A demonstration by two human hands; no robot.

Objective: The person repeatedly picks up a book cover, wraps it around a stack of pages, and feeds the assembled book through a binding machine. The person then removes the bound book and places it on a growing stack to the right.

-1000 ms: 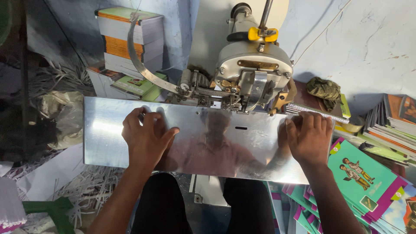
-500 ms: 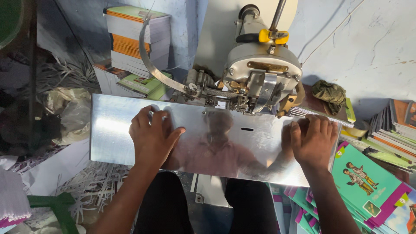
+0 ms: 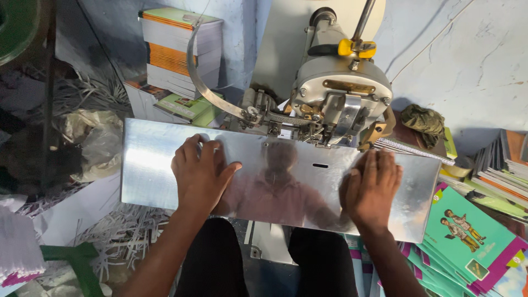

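Note:
A shiny metal work plate (image 3: 148, 165) stretches across the view in front of a stitching machine head (image 3: 341, 93). My left hand (image 3: 201, 173) lies flat on the plate's left half, fingers spread, holding nothing. My right hand (image 3: 373, 187) rests flat on the right half, just below the machine head, also empty. A small slot (image 3: 319, 165) in the plate sits between the hands. A curved metal strip (image 3: 206, 88) arcs from the upper left into the machine.
Stacked booklets (image 3: 179, 49) stand behind the plate at upper left. Colourful booklets (image 3: 470, 236) lie fanned at lower right, more books (image 3: 503, 170) at the right edge. Paper trimmings (image 3: 118, 236) litter the floor at lower left. A crumpled cloth (image 3: 422, 120) lies beside the machine.
The view has shifted slightly; both hands stay flat on the plate, the right hand a little lower and further right in view.

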